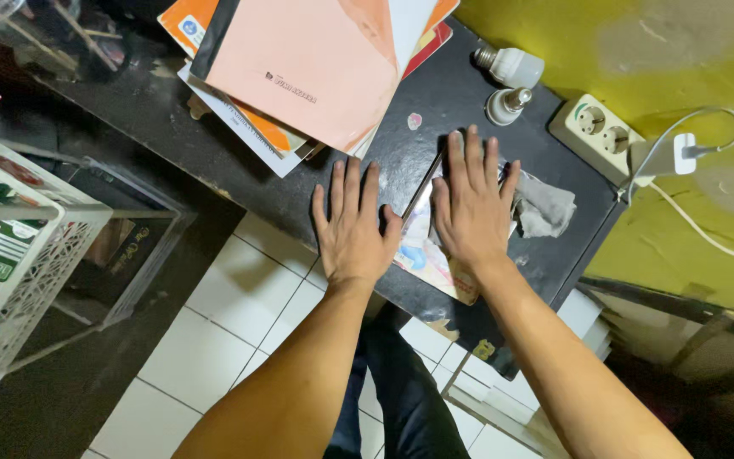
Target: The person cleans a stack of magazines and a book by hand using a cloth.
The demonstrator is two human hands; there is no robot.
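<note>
Both hands lie flat, fingers spread and gripping nothing; the left hand (352,228) rests on the black table (214,149), the right hand (471,204) presses a colourful booklet (429,253) down, seemingly keeping it flat.

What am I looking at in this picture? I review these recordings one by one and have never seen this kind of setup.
There is no machine here: a person wears a camera on the head, so the single picture looks down along both bare forearms. The left hand and right hand lie flat, fingers spread, on a black table. The right hand presses on a colourful flat booklet; the left rests on the tabletop beside it. Nothing is gripped. Nearby lie a stack of books, two light bulbs, a grey cloth and a power strip with a white charger. A white crate stands at the left.
</note>
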